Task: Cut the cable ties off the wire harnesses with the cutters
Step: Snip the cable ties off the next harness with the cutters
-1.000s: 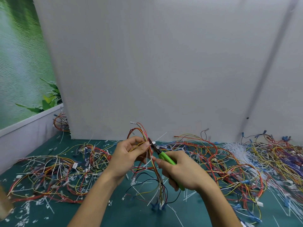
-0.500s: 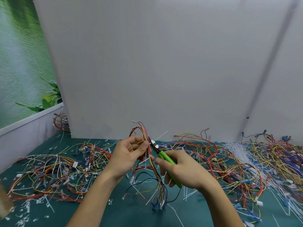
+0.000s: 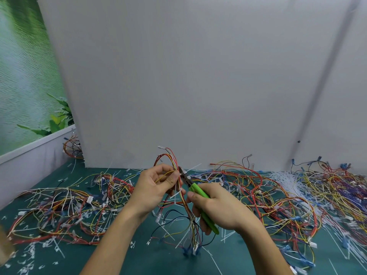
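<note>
Teal bench (image 3: 139,261) lies littered with wire harnesses (image 3: 65,211) and snipped white ties (image 3: 29,253) before a pale panel (image 3: 198,76). Above it the left hand (image 3: 153,187) pinches one raised harness (image 3: 168,157). The right hand (image 3: 220,207) grips the green-handled cutters (image 3: 198,192), their tip just beside the left fingertips (image 3: 174,176), on a tie, I think.

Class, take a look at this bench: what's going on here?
A person is mid-job. The left hand pinches one wire harness and holds it up, while the right hand grips green-handled cutters, their tip at the bundle beside the left thumb. More harnesses and cut tie scraps lie scattered over the green mat.
</note>
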The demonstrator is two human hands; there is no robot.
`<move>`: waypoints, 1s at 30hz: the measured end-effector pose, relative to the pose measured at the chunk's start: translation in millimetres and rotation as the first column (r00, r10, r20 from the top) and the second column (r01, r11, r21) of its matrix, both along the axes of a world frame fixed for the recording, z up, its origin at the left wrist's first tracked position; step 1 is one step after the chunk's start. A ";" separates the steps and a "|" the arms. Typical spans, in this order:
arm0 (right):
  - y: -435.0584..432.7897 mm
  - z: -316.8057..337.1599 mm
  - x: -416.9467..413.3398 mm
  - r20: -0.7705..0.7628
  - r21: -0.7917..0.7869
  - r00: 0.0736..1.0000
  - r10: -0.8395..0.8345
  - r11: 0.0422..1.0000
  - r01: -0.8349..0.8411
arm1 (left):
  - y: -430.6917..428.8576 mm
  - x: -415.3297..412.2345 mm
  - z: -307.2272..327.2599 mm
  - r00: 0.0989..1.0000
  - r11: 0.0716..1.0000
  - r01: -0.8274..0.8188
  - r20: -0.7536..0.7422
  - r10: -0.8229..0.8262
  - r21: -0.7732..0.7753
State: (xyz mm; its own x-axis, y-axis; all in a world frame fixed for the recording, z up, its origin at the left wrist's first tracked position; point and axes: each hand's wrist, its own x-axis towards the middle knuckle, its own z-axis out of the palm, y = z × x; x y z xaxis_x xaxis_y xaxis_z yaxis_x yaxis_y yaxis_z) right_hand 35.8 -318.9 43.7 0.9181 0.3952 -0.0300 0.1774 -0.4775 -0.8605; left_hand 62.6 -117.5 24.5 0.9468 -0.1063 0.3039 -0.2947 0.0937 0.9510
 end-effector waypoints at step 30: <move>13.4 -8.6 0.6 0.222 -0.014 0.973 -0.067 0.997 0.072 | 6.0 -3.2 6.5 0.998 0.999 -0.043 0.041 0.043 -0.004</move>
State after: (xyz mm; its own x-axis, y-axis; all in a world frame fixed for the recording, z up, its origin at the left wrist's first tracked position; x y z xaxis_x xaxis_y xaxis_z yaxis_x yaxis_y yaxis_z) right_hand 36.4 -305.5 35.0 0.9281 0.3317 0.1689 0.3280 -0.5140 -0.7926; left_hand 59.3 -111.5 31.0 0.9372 -0.0646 0.3428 -0.3373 0.0826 0.9378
